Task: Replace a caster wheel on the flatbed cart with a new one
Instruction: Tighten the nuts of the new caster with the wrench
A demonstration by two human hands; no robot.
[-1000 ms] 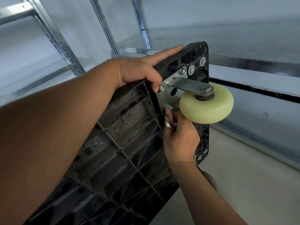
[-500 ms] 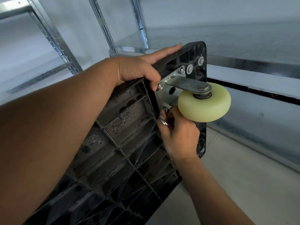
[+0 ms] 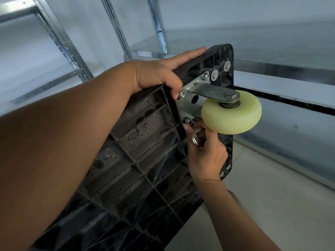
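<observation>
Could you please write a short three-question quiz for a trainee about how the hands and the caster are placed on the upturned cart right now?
1. True or false: the pale wheel lies loose on the floor.
2. Which hand grips the top edge of the black cart deck? A) the left hand B) the right hand C) neither
3. Fill in: the right hand's fingers are at the lower nut, directly below the ____.

Key
1. False: it sits in its metal bracket, which is on the deck.
2. A
3. Wheel; whether the fingers actually pinch the nut cannot be told.
</observation>
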